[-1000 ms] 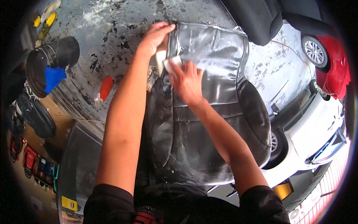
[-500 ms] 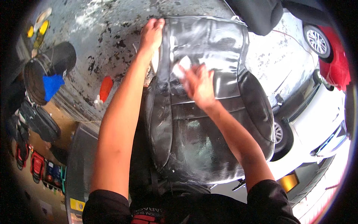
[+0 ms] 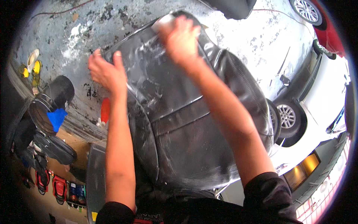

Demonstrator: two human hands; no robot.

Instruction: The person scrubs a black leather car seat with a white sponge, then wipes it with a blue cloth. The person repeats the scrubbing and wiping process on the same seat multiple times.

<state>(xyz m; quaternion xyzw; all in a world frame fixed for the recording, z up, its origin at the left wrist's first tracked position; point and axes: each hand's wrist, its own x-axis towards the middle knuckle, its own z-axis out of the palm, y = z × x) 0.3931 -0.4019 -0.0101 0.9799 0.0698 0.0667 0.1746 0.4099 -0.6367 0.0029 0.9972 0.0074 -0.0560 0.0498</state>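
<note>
Light, even, overlapping strokes would likely suit wiping the black seat, which lies in front of the person; the left hand is spread at its upper left corner, whether gripping I cannot tell, and the blurred right hand, well apart, holds a pale cloth at the top edge. White smears streak the seat, with worn grey floor and a white car beyond.

One leather seat; two cars
</note>
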